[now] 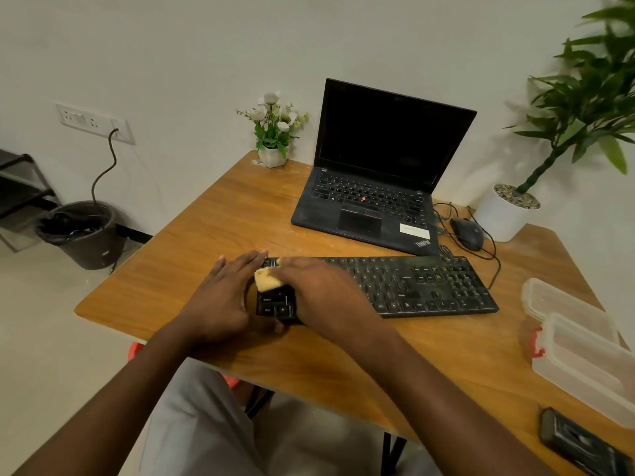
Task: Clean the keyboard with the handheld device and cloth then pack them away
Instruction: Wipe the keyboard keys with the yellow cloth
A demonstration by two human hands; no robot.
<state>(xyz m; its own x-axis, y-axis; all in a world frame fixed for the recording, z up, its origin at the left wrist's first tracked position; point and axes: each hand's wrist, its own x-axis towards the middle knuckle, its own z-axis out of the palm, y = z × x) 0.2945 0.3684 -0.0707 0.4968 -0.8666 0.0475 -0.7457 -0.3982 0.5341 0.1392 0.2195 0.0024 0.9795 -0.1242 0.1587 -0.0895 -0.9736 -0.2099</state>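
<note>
Looks like the wiping step. Rubbing the left end of the black keyboard (429, 286) with a small yellow cloth (267, 281). Holding that cloth under the right hand (319, 293), fingers bent over it, just one corner peeking out on the left. Resting the left hand (223, 297) flat and open at the left edge of the keyboard, fingers straight, thumb down by the front edge, most likely to stop any sliding. Set across the front of the wooden table (223, 218), just in front of an open laptop (371, 201), with a mouse (467, 233) near the far right corner. Lots of keys off to the right, none of them under the cloth now, so probably a good way from done. Next, most likely: slide the cloth to the right along the rows, press softly to keep every key in place, and hold the left end steady with the other hand. After that, packing away: reach for the clear box (584, 369) with its lid open at the right edge of the table, well apart from both hands. Down near the front right corner, a dark gadget (580, 444), maybe the handheld device, but too hard to tell for sure. Touching neither of those at this moment.
</note>
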